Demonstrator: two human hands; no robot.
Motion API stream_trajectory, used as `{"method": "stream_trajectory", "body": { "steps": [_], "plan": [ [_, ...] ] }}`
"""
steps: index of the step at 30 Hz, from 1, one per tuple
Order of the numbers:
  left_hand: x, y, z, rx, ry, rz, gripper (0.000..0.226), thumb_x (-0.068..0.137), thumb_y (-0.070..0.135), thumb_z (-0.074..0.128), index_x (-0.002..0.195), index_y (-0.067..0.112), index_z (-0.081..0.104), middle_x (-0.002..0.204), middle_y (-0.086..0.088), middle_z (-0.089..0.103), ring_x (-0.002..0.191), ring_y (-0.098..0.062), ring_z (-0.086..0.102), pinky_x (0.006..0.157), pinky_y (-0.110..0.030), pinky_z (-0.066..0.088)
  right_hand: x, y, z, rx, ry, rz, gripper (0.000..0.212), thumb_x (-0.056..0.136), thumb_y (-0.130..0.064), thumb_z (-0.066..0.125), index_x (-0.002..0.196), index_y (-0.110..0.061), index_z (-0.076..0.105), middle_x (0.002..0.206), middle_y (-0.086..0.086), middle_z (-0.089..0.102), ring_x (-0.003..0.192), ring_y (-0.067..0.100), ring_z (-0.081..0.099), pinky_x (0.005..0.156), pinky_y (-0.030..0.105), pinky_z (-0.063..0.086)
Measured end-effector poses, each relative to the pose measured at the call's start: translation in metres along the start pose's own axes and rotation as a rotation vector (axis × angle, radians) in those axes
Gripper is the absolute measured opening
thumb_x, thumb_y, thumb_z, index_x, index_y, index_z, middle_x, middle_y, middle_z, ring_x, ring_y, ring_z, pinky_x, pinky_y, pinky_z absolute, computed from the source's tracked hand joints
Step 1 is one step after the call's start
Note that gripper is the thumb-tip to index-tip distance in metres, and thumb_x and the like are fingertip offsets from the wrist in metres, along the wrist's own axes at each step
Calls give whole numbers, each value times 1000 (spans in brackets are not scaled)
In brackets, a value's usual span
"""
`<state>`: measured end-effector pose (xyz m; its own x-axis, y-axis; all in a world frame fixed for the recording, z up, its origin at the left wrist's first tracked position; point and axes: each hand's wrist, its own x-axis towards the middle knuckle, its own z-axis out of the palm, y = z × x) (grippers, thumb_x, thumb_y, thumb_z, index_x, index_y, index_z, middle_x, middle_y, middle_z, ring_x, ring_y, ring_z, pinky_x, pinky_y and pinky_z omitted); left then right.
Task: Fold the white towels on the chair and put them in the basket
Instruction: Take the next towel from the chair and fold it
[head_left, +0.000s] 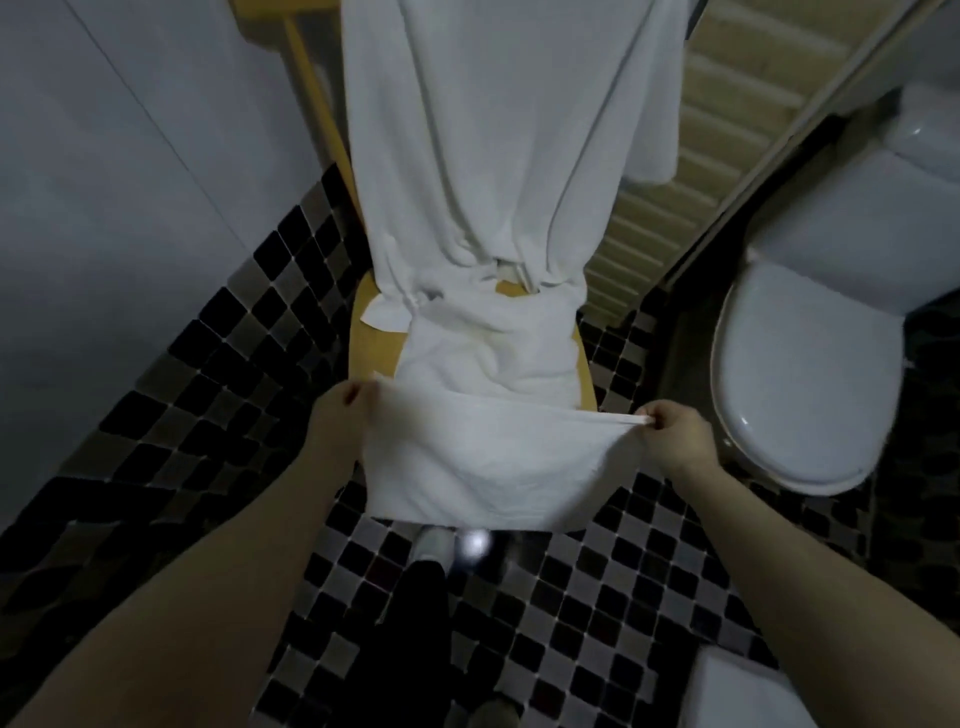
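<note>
Head view: yellow chair (363, 338) draped with white towels (493, 130); basket not in sight. One towel (483, 462) hangs off the chair's front, both top corners pinched by left hand (345, 415) and right hand (675, 434). Folding likely just starting; next, bring corners together.
</note>
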<state>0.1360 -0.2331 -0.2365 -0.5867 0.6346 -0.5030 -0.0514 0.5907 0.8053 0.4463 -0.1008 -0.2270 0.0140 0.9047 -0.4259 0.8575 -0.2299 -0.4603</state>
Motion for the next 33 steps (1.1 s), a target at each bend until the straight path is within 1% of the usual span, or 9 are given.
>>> {"method": "stream_trajectory", "body": {
  "steps": [4,8,11,14,17,22,25,28,33],
  "plan": [
    [67,-35,21,108,-41,-86,23,94,27,48,91,8,60,83,-9,57,78,-24,53,72,-35,44,62,1,61,-82,-40,37,19,91,-9,45,93,-12,64,82,11,61,71,28,54,55,30,40],
    [118,-66,45,207,-41,-147,25,96,27,43,78,13,53,75,-4,51,70,-18,48,58,-26,37,107,3,104,-141,-37,41,23,94,-10,42,104,-2,61,96,22,64,76,32,52,62,32,37],
    [149,-87,63,406,17,-157,22,99,27,38,90,11,52,82,-6,50,76,-22,48,54,-26,35,135,13,128,-132,-12,89,29,97,-13,40,119,-3,54,108,22,62,87,35,55,68,33,37],
    [170,-105,83,531,78,-152,33,98,28,39,116,2,48,119,-17,47,97,-34,52,75,-36,44,151,19,155,39,-7,133,36,96,-16,46,130,-4,44,129,19,49,106,33,50,86,37,41],
    [178,-105,105,356,101,-88,48,90,36,54,122,2,44,122,-12,47,103,-31,53,88,-40,46,153,15,174,170,2,116,59,94,-22,53,144,-10,26,147,13,29,133,33,32,107,42,30],
    [200,-85,118,256,-48,-164,32,87,28,63,106,2,58,94,-6,58,89,-24,58,69,-30,45,175,-2,172,397,-109,144,25,92,-17,55,117,-17,53,109,2,64,101,29,62,81,36,50],
    [214,-67,110,-38,15,-103,31,90,21,59,117,6,58,92,1,59,93,-22,61,59,-19,44,191,-26,150,585,-30,117,26,92,-13,55,118,-12,54,102,4,66,80,16,63,71,31,52],
    [227,-42,100,-287,40,6,26,92,15,55,117,20,53,92,14,58,80,2,57,59,-5,48,210,-50,129,652,42,31,25,93,-11,53,118,-11,51,101,1,61,83,9,59,70,22,51],
    [269,-24,79,-317,-196,-181,32,87,21,61,118,17,60,112,-2,67,98,-18,63,90,-36,52,248,-85,122,684,-237,221,25,88,-14,60,113,-11,60,99,6,68,76,18,68,62,26,52]
  ]
}}
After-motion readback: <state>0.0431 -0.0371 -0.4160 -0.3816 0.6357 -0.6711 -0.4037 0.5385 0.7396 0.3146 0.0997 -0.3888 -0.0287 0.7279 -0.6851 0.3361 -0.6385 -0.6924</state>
